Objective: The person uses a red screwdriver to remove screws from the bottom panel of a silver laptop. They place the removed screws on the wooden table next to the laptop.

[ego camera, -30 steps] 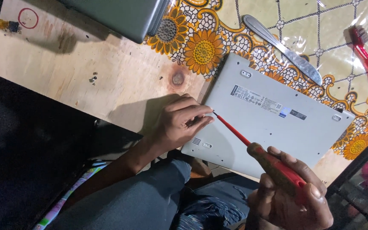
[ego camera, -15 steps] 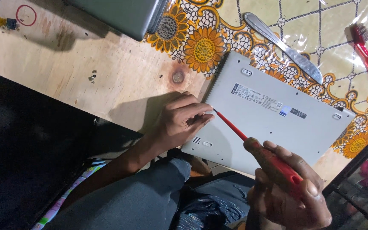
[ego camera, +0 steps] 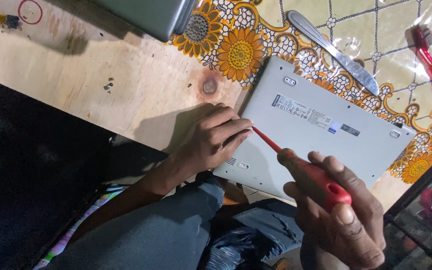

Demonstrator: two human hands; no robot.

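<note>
Laptop [ego camera: 321,135], silver, is laid base-up on worktop [ego camera: 126,90], near-right corner overhanging the edge. Red screwdriver [ego camera: 306,172] is gripped in right hand [ego camera: 338,215], fist closed round handle; tip is steadied by left hand [ego camera: 211,137], fingertips pinched at shaft approx. at left edge of base. Risks: tip slip w/ cam-out, so stripped screw head or scratched case; pinched fingertips jabbed; freed screw lost off worktop edge.
</note>
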